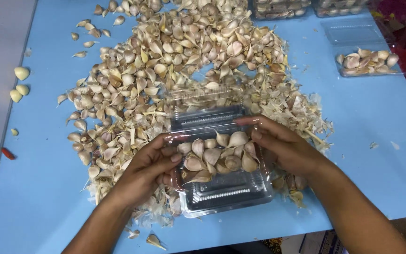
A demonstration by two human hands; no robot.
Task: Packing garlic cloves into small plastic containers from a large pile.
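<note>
- A clear plastic clamshell container (pixel 222 188) is seen at lower centre of the frame, on the blue table (pixel 377 141), held between both hands.
- The left hand (pixel 149 169) is placed against the container's left edge; its fingers are curled inward, with the thumb (pixel 170 153) resting near the left rim beside the cloves.
- The right hand (pixel 283 146) is placed against the right edge; its fingers (pixel 254 121) are extended along the upper right rim, touching the plastic.
- The hands are thus held apart, one on each side, pressing on the container rather than pinching it.
- A layer of unpeeled garlic cloves (pixel 217 155) is contained in the upper half of the tray, directly between the two hands.
- The container's long axis is judged to run from the bottom of the frame toward the top, tilted slightly; the ribbed empty end points to the lower edge.
- A transparent hinged lid (pixel 207 101) is seen standing open beyond the cloves, toward the frame's centre; its outline is blurred.
- A large heap of loose garlic cloves and papery skins (pixel 165 61) is spread across the upper centre, just behind and left of the container.
- A second filled clamshell (pixel 367 63) is noted at upper right, well apart.
- Peeled cloves (pixel 19 82) are noted at the far left edge.
</note>
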